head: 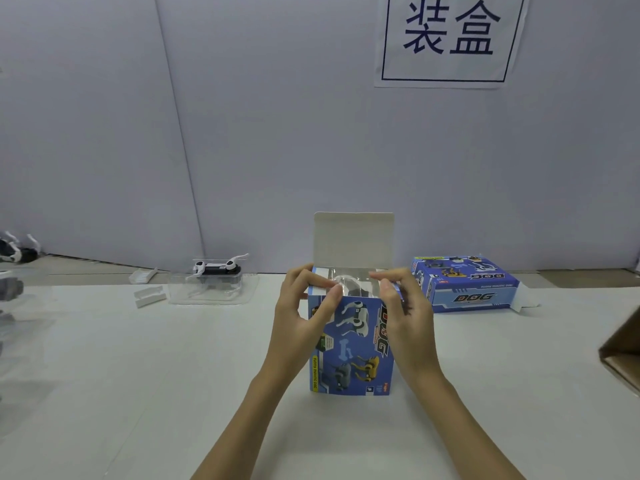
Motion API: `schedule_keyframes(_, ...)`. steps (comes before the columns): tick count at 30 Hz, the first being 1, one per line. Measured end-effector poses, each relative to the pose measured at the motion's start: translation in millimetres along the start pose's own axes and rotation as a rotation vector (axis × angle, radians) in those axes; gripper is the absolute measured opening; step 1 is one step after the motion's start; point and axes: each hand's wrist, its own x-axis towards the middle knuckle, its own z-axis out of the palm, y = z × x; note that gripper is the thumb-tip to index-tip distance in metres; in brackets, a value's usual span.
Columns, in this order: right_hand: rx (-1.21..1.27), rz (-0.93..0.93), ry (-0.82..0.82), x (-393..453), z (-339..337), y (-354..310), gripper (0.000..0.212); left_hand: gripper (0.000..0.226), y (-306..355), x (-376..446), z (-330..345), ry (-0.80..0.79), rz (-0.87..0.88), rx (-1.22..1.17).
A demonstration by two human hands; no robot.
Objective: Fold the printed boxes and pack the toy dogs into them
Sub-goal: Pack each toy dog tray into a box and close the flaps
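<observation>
Both hands' fingers point(325, 294) pinch the upright box point(349, 355) rim.

The left hand point(304, 317) covers the left edge of the upright printed box point(351, 348), and the right hand point(407, 313) hides its right side. What sits inside the box's open top shows only as a clear, blurred curve behind the fingers. A brown carton point(623, 351) is cut off by the right edge. At the left edge, toy dogs point(15, 251) are cropped and blurred.
</observation>
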Motion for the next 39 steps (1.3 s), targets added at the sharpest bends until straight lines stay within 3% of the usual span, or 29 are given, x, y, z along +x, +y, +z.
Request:
schedule_keyframes(5,0.020,-0.037,0.030,1,-2,3,0.023,0.034,1,1,-6,-0.050,-0.135,-0.197)
schedule_keyframes(9,0.109,-0.042,0.050,-1,2,0,0.023,0.050,1,1,-7,-0.063,-0.141,-0.267)
schedule_keyframes(13,0.153,-0.124,0.070,-3,3,-5,0.043,0.062,2,1,-6,-0.064,-0.154,-0.387)
schedule_keyframes(16,0.153,-0.084,0.041,-4,1,0,0.042,0.075,3,2,-10,-0.084,-0.135,-0.304)
schedule_keyframes(19,0.149,-0.098,-0.051,-8,-6,7,0.034,0.049,-1,2,-14,-0.105,-0.083,-0.163)
schedule_keyframes(24,0.276,-0.011,-0.094,-12,-13,9,0.038,0.043,-7,0,-15,-0.147,-0.087,-0.144)
schedule_keyframes(29,0.095,-0.042,-0.091,-14,0,8,0.043,0.028,-7,-1,-11,-0.119,-0.096,-0.213)
schedule_keyframes(35,0.043,-0.058,-0.046,-12,-2,11,0.023,0.034,-8,-4,-5,-0.078,-0.084,-0.213)
schedule_keyframes(39,0.126,0.005,0.117,-15,6,5,0.027,0.072,-10,-14,4,0.140,-0.004,-0.019)
